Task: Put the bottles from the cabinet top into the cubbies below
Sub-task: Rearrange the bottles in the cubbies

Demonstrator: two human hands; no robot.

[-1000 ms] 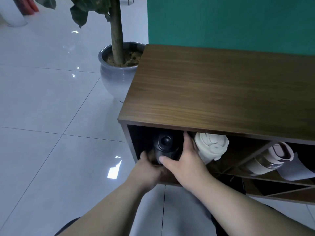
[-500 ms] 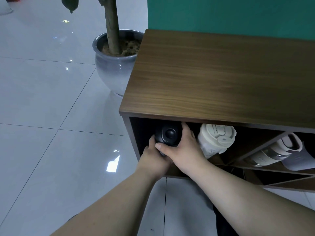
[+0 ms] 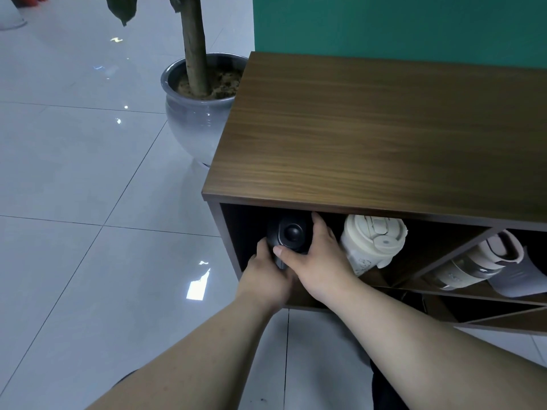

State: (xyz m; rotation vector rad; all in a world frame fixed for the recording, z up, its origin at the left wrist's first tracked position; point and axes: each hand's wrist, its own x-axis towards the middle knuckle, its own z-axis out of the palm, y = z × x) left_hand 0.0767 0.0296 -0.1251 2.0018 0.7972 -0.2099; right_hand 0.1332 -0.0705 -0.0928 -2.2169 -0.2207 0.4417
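Left hand (image 3: 266,276) and right hand (image 3: 316,261) clasp a black bottle (image 3: 291,235), round-capped, lying inside the leftmost cubby (image 3: 245,232).

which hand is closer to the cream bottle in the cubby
The right hand. It grips the black bottle from the side facing the cream bottle, nearly touching it. The left hand holds the black bottle's far lower side, farther away.

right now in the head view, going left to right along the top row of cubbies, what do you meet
left hand → black bottle → right hand → cream lidded bottle → slanted divider → pink-capped bottle. Both hands grip the black bottle, so the first three overlap somewhat.
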